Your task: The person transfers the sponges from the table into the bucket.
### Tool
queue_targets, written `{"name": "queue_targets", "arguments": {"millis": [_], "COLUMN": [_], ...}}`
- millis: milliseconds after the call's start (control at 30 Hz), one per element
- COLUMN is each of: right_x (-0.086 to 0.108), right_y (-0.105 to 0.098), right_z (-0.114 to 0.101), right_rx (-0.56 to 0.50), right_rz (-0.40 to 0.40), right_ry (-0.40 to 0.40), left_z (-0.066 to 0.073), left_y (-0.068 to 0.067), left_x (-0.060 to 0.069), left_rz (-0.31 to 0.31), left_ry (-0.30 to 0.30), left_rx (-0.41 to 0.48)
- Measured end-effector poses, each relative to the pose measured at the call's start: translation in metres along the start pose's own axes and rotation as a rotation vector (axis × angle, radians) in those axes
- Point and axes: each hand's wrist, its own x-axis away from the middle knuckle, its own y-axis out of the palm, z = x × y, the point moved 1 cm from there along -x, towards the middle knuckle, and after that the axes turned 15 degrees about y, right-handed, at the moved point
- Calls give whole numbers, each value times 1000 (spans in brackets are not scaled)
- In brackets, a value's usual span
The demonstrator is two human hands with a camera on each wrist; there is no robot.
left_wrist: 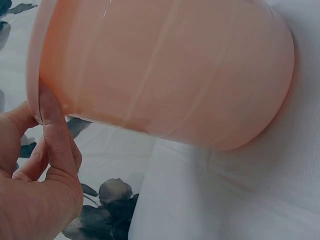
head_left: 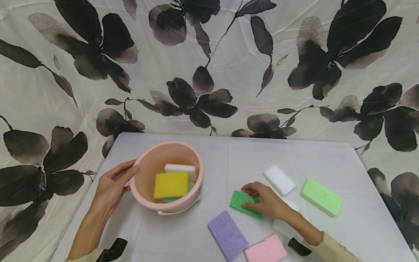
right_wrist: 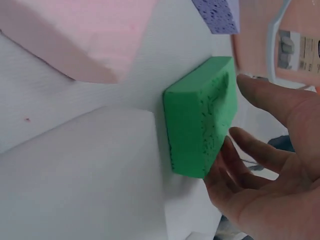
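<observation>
A pale pink bucket (head_left: 157, 156) stands on the left of the white table, its white handle (head_left: 181, 210) hanging at the front. The left hand (head_left: 109, 189) holds the bucket's left rim between thumb and fingers. Inside lie a yellow sponge (head_left: 171, 185), a white sponge (head_left: 180, 168) and a partly hidden teal piece. To the right, a dark green sponge (head_left: 238, 202) rests on the table beneath the right hand (head_left: 270, 202). In the right wrist view, thumb and fingers hover around the green sponge (right_wrist: 187, 120) without plainly gripping it.
A purple sponge (head_left: 228, 234) and a pink sponge (head_left: 266, 249) lie at the front. A white sponge (head_left: 279, 180) and a light green sponge (head_left: 321, 197) lie farther right. Under the right wrist is another white sponge (head_left: 283, 228), partly covered. Floral cloth hangs behind the table.
</observation>
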Motion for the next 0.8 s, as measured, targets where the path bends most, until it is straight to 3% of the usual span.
{"name": "queue_targets", "arguments": {"millis": [333,567,800], "right_x": [1,-2,-8], "right_y": [2,-6,-23], "right_z": [-3,-13,-29], "right_rx": [48,87,83], "right_rz": [-41,-68,-189], "right_ry": [40,24,32], "left_z": [-1,0,0], "left_y": [0,0,-1], "left_x": [0,1,1], "left_rz": [-7,-10,-8], "left_ry": [27,20,19], "left_rx": [38,-5,-27]}}
